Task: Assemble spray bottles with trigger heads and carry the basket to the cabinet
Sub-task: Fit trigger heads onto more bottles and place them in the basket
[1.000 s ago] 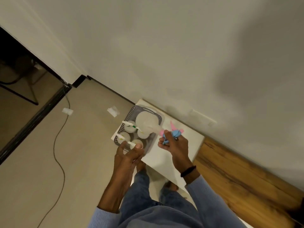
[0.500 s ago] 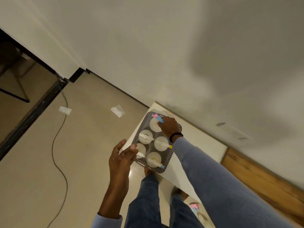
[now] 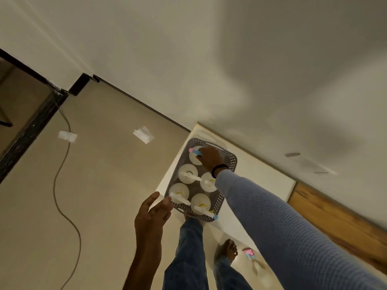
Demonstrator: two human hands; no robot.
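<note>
The right hand (image 3: 209,159) is covering part of the far bottle (image 3: 194,159); the sleeve (image 3: 293,227) is hiding another bottle's (image 3: 206,182) side

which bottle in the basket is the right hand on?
The far bottle with the blue-and-pink trigger head; the right hand rests on it. The other four carry white heads.

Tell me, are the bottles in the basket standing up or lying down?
Standing up. The five bottles in the gray basket show round tops to the camera, trigger heads pointing sideways. The right hand rests on the far one.
</note>
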